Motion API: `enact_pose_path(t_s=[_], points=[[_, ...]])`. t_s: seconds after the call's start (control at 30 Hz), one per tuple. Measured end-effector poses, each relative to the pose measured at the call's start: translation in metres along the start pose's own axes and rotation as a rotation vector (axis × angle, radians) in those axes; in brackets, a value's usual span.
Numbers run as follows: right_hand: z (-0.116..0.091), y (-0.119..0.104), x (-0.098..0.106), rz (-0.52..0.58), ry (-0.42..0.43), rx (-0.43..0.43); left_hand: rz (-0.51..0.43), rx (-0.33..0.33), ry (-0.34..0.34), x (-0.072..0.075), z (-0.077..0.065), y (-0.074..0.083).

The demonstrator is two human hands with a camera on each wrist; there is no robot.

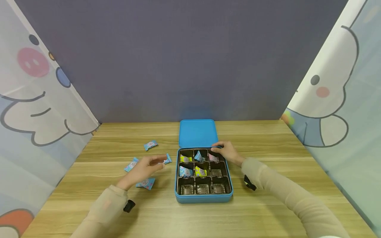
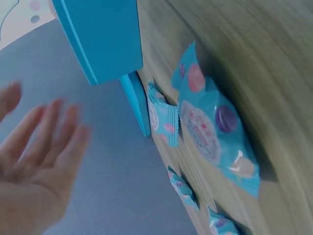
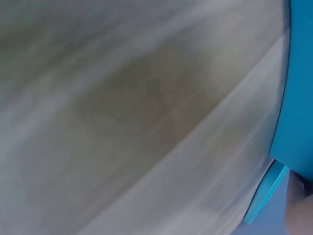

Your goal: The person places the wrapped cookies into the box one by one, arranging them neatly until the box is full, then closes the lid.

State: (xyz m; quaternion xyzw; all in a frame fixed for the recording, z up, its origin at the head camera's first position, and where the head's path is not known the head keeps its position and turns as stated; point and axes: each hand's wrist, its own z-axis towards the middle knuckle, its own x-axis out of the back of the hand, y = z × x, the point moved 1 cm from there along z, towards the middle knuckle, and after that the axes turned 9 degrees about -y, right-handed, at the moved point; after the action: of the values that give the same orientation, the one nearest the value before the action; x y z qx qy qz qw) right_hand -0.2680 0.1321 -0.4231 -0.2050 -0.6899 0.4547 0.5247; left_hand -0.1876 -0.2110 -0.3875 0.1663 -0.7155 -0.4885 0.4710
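Note:
A blue square tin [image 1: 203, 199] with a black tray of compartments stands with its lid [image 1: 198, 133] folded back. Wrapped candies lie in the tray: a yellow candy [image 1: 186, 159], a blue candy [image 1: 199, 156] and a pink candy [image 1: 213, 158] in the back row, then another blue candy [image 1: 186, 172] and another yellow candy [image 1: 200, 172] in the left and middle of the second row. My right hand [image 1: 228, 152] grips the tin's back right corner, thumb over the rim. My left hand [image 1: 145, 170], fingers extended and holding nothing, hovers left of the tin above the loose blue candies.
Left of the tin, loose blue candies lie on the wooden table: a far candy [image 1: 150, 144], a candy [image 1: 168, 159] close to the tin, a left candy [image 1: 131, 164] and a near candy [image 1: 146, 183]. A grey wall [image 1: 190, 66] rises behind the table.

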Motion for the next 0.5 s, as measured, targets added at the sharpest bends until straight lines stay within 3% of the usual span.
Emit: enact_pose_path(t_s=[0.17, 0.27, 0.37, 0.5], points=[[-0.002, 0.001, -0.001, -0.005, -0.001, 0.006, -0.046, -0.088, 0.218, 0.007, 0.005, 0.004], [-0.005, 0.0, 0.0, -0.025, 0.009, 0.05, -0.007, -0.13, 0.292, 0.017, 0.011, 0.003], [-0.006, -0.002, 0.001, -0.048, 0.024, 0.077, 0.128, -0.177, 0.314, 0.031, 0.02, -0.003], [-0.003, 0.0, -0.001, -0.042, 0.025, 0.03, 0.375, -0.238, 0.29, 0.051, 0.032, -0.02]])
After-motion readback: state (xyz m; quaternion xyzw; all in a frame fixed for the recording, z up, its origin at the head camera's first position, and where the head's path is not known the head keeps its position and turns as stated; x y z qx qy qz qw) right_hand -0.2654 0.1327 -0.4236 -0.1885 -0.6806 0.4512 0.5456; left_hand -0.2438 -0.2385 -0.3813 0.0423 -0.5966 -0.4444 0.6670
